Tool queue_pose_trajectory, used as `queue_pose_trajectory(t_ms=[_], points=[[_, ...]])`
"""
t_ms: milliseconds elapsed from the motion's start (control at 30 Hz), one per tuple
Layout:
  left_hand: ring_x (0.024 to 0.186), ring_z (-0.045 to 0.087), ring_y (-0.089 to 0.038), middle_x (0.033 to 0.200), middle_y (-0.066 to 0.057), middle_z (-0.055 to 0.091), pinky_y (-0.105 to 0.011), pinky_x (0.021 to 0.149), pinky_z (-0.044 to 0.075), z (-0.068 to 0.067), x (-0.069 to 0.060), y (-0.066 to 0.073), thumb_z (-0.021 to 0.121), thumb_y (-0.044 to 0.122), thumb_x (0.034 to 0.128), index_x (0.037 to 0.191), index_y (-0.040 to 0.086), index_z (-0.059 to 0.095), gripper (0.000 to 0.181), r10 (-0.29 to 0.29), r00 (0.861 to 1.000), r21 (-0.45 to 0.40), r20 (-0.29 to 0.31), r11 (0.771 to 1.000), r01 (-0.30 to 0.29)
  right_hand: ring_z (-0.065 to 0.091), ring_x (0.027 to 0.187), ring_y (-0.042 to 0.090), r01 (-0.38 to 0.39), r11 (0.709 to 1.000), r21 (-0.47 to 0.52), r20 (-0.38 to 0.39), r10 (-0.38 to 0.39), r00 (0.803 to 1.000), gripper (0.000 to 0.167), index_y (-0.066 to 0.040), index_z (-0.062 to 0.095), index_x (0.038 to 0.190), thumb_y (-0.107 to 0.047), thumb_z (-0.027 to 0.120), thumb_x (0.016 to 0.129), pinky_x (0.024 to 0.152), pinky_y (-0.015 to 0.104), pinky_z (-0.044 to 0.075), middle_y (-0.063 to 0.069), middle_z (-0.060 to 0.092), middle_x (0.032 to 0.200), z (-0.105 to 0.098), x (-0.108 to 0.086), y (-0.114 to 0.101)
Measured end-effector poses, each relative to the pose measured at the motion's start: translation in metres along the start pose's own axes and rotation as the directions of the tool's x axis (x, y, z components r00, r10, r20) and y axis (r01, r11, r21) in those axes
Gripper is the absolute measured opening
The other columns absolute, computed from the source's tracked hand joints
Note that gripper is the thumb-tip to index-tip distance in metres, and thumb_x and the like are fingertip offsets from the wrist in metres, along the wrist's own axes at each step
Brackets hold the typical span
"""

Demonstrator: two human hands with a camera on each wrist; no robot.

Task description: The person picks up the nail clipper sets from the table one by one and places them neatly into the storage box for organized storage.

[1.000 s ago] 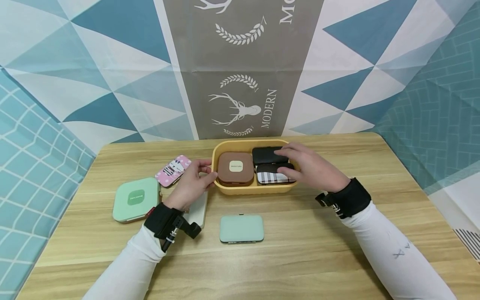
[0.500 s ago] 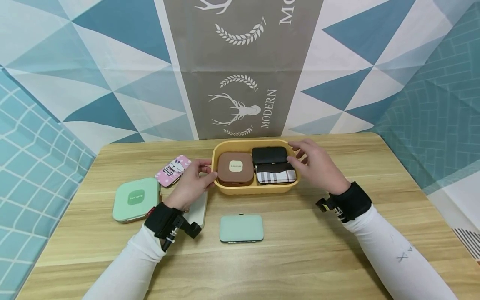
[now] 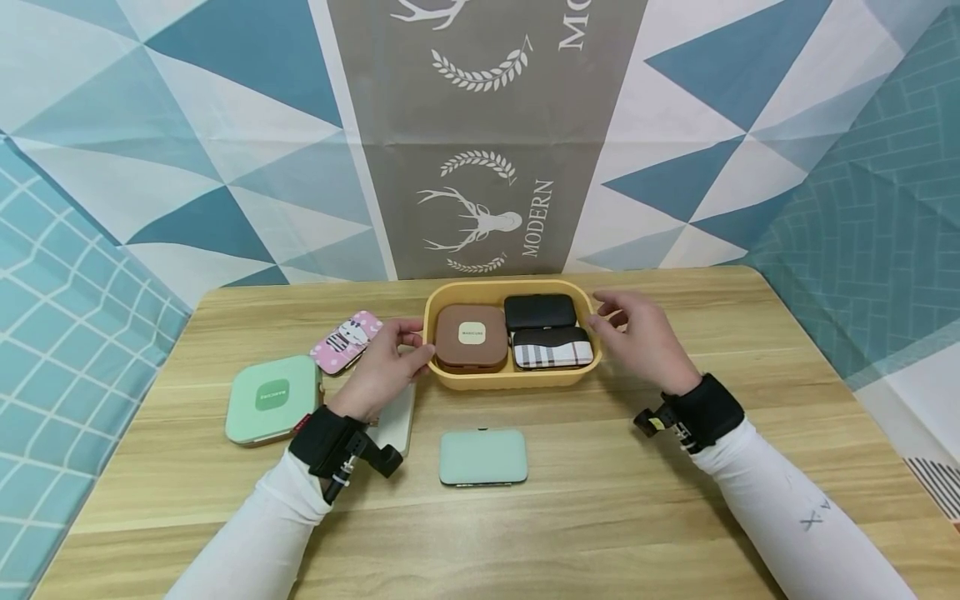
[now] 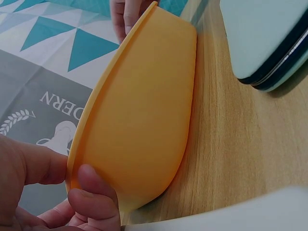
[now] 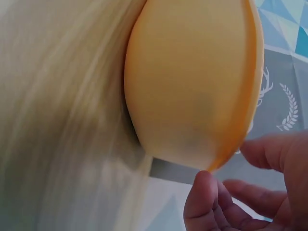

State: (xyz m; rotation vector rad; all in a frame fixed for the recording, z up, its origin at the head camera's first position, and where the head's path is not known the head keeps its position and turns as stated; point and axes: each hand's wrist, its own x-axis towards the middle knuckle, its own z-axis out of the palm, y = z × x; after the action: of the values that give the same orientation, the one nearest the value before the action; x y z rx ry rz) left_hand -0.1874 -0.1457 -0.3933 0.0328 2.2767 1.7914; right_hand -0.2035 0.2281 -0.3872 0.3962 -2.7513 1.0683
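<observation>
Three cases (image 3: 487, 337) inside yellow basket (image 3: 517, 382)

The yellow basket (image 3: 513, 382) looks like smooth plastic, the table (image 3: 600, 508) like grained wood, the backdrop (image 3: 480, 117) like creased cloth

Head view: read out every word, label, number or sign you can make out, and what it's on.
"MODERN": sideways on the grey wall panel, beside the deer print.
"M" plus a cut-off letter: same panel, top edge.
"MANICURE": brown square case in the yellow tray, small.
Probably "MANICURE", upside-down and blurred: mint-green square case.
Red tag on it: too small.
Right sleeve: handwritten-looking marks, unclear.
No numbers readable.
</observation>
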Motion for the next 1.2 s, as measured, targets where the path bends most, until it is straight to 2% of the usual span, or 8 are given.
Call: queue_pose_trajectory(t_ms=[200,367,533,833,1200], points=[[0.09,0.062,-0.024,0.12,-0.018,0.05,-0.029,0.079,0.058,0.0017,-0.0012,-0.0002,0.061,0.005,0.1073,0.149,-0.007,0.042,0.048,0.001,1.0,-0.002,-0.001,1.0,-0.001,0.068,0.084,0.03,-0.068,0.991,0.117,0.052,0.063,0.997,0.043,0.005,0.057,0.148,-0.013,0.061,0.109,0.064,0.029,0.056,0.019,0.066,0.111,0.0031,-0.0018,0.0049],[0.091,0.062,-0.025,0.12,-0.018,0.05,-0.028,0.079,0.057,0.0029,-0.0024,0.0005,0.06,0.006,0.1076,0.15,-0.007,0.041,0.048,-0.004,1.0,-0.005,-0.003,1.0,0.004,0.067,0.081,0.028,-0.151,0.967,0.204,0.1,0.133,0.986,0.042,0.001,0.056,0.15,-0.014,0.058,0.111,0.065,0.03,0.058,0.019,0.063,0.115,0.0044,-0.0023,0.008],[0.091,0.062,-0.024,0.121,-0.018,0.05,-0.028,0.079,0.057,0.0028,-0.0028,0.0012,0.06,0.007,0.1079,0.151,-0.007,0.041,0.049,-0.005,1.0,-0.001,0.0,1.0,0.005,0.065,0.081,0.028,-0.212,0.946,0.246,0.124,0.186,0.975,0.043,0.0,0.056,0.15,-0.015,0.058,0.111,0.066,0.029,0.058,0.02,0.061,0.115,0.0038,-0.0024,0.0086],[0.09,0.063,-0.023,0.122,-0.018,0.05,-0.029,0.079,0.058,0.0008,-0.0024,0.0015,0.06,0.007,0.1082,0.152,-0.007,0.04,0.05,0.006,1.0,0.024,-0.001,1.0,-0.006,0.06,0.076,0.031,-0.242,0.927,0.286,0.145,0.207,0.967,0.043,0.001,0.055,0.151,-0.013,0.058,0.111,0.067,0.035,0.058,0.02,0.062,0.109,0.007,-0.0012,0.0091],[0.091,0.06,-0.023,0.122,-0.018,0.049,-0.029,0.083,0.057,-0.0006,-0.0026,0.0031,0.058,0.009,0.1095,0.154,-0.005,0.039,0.05,0.018,1.0,0.042,0.012,0.999,-0.019,0.06,0.072,0.028,-0.244,0.92,0.306,0.145,0.209,0.967,0.044,0.0,0.055,0.152,-0.014,0.059,0.11,0.063,0.035,0.056,0.02,0.061,0.103,0.0069,0.0003,0.0101]])
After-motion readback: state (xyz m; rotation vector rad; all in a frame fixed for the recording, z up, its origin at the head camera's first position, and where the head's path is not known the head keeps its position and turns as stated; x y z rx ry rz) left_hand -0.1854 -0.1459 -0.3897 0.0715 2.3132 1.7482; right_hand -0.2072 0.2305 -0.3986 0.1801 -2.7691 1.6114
